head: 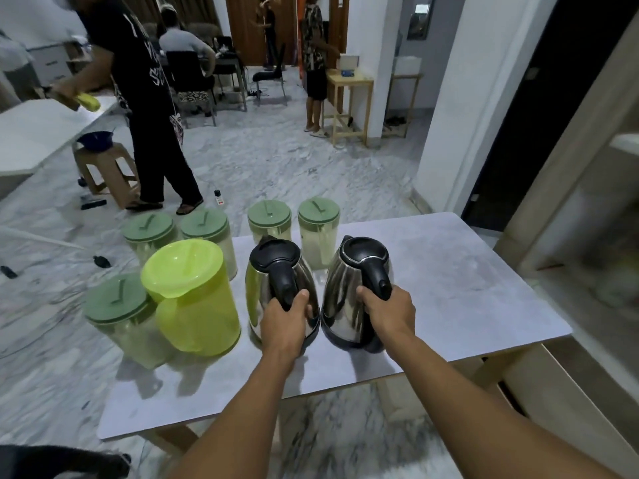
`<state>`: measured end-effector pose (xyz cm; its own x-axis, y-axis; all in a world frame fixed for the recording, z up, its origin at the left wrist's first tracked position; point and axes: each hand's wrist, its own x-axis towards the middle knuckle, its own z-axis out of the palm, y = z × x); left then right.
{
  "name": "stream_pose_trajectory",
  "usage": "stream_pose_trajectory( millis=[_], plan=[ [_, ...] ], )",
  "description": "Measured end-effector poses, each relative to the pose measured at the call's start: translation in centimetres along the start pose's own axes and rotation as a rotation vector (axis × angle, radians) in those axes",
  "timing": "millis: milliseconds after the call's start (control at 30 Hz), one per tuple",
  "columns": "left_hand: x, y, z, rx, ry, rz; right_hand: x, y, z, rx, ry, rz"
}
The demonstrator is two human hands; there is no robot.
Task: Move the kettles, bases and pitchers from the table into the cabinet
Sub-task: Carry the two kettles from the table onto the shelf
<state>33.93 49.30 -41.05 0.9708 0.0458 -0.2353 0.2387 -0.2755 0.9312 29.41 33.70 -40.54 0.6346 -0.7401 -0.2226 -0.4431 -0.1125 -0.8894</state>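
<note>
Left hand (285, 314) wrapped round left kettle (281, 292) handle, right hand (387, 307) gripping right kettle (358, 292) handle — both on table (466, 288), lime pitcher (190, 299) just beside.

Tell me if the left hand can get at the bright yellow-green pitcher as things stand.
Probably not yet: the left hand is closed on the left kettle's handle. The yellow-green pitcher stands just beside it, with nothing between.
</note>
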Motion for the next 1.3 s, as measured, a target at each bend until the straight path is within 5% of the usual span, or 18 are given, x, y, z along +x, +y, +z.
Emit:
stream_pose_trajectory(
  millis=[267,633,1067,1300],
  plan=[
    [-5.7,5.2,-2.0,-0.034,-0.184,0.277,-5.3,-2.4,-6.3,0.121,0.254,-0.013],
    [-20.5,19.1,0.3,-0.236,-0.434,0.613,-16.8,-8.5,-25.8,0.311,0.711,-0.191],
    [-47.1,29.8,15.4,-0.437,-0.928,0.684,-31.5,-5.0,-53.9,0.075,1.376,-0.239],
    [-60.8,31.1,26.0,-0.476,-1.076,0.672,-34.7,0.3,-67.6,0.052,1.573,-0.192]
  ],
)
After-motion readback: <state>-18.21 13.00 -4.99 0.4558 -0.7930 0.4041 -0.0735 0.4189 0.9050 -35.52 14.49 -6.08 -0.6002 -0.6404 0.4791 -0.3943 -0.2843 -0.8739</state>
